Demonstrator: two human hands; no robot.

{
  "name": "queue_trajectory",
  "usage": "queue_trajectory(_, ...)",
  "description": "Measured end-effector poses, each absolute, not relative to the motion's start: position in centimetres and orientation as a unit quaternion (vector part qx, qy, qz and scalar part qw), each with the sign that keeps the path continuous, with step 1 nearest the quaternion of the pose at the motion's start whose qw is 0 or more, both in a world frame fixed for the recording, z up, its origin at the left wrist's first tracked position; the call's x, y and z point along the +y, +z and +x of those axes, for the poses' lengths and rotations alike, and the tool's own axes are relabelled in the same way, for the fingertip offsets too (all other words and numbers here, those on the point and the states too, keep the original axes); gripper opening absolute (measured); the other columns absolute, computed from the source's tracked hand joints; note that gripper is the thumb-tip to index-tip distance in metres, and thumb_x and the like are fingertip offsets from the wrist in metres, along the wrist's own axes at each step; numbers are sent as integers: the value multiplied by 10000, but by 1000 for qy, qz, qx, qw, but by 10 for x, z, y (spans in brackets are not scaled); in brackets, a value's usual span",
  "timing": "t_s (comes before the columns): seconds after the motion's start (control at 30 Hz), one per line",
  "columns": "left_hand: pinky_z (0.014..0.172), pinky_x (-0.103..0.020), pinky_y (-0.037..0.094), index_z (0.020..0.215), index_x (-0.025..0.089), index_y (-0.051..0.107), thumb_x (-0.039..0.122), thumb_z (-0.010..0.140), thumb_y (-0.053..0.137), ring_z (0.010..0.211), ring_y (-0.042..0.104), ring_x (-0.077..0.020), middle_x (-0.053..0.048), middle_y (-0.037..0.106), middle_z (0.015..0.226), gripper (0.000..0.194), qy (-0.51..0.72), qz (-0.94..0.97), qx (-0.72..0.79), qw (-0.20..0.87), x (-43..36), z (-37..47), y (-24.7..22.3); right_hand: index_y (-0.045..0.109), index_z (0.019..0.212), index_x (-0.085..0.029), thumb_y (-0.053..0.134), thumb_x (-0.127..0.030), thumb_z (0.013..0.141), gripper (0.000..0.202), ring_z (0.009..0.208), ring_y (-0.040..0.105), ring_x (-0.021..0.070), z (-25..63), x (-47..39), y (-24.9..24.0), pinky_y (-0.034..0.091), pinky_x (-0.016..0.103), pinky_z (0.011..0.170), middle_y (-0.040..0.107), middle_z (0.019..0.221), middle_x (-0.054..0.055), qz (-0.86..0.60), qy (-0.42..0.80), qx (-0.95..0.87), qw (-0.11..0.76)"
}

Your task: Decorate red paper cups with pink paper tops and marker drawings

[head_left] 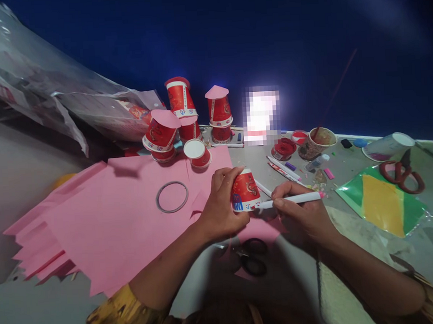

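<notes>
My left hand [224, 202] is wrapped round a red paper cup [246, 187], which is turned upside down with its white rim low. Blue marks show on the cup's lower side. In my right hand [302, 213] is a white felt-tip pen [296, 199], its tip at the cup's rim band and its pink end pointing right. Below the cup lie black-handled scissors [252, 257] on the table. Pink paper sheets [106, 216] spread out to the left, with a grey ring [172, 197] resting on them. Another red cup [197, 154] stands just beyond.
Stacked red cups with pink paper cones [219, 108] stand at the back. To the right are a red paint jar [283, 150], a stained cup [317, 144], capped pens, red-handled scissors [402, 174] and a green packet [381, 199]. A plastic bag [72, 111] leans in from the left.
</notes>
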State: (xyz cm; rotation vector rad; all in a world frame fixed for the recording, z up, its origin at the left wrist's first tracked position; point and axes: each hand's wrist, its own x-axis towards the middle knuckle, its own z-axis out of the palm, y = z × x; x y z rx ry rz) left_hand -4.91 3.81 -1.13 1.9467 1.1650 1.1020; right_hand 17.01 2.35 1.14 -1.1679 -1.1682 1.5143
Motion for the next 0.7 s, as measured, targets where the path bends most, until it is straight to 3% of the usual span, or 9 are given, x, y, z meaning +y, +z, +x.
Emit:
queue_trajectory(0.17,1184,-584,450,1487,280,397,82,600,683,1332,464,-337,-112,434,1366,953,408,741,443,299,38,-49,-11,698,763,-204,875,-496,806,343,507,513,126,169,25,10,394,258,514,675,582,-13,-472,602,-482,427)
queue_trajectory(0.37,1197,-597,442,1498,295,387,91,616,699,1362,455,-350,-114,417,1379,957,409,738,440,308,38,-49,-11,699,802,-206,852,-517,829,348,573,570,161,170,24,5,421,280,555,695,627,8,-482,596,-491,414)
queue_trajectory(0.7,1213,-598,438,1489,299,398,78,607,709,1375,459,-353,-112,417,1383,961,408,729,442,327,36,-49,-8,697,771,-207,856,-493,831,332,556,548,150,172,25,6,406,270,544,687,602,3,-502,573,-509,400)
